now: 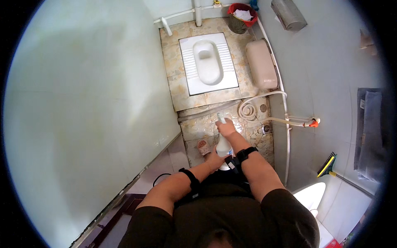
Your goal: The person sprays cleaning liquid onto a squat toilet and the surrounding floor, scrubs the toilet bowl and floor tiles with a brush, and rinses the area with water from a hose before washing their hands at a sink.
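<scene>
A white bottle [223, 146] with a narrowing neck and a label on its body is held between my two hands in front of my torso. My right hand [226, 128] is closed around its upper part, and a pale tip pokes out beyond the fingers. Lower down, my left hand [214, 160] wraps the side of the body. Whether the tip is a cap or a spray head is too small to tell. Farther ahead, a white squat toilet [226, 84] is set into a raised tiled floor.
A coiled hose [248, 110] lies right of my hands, running to an orange-handled tap [314, 123]. Beyond it are a beige cistern [261, 66] and a red-rimmed waste bin [237, 27]. A squeegee brush [326, 165] leans at the right. A step edge [211, 103] crosses the floor.
</scene>
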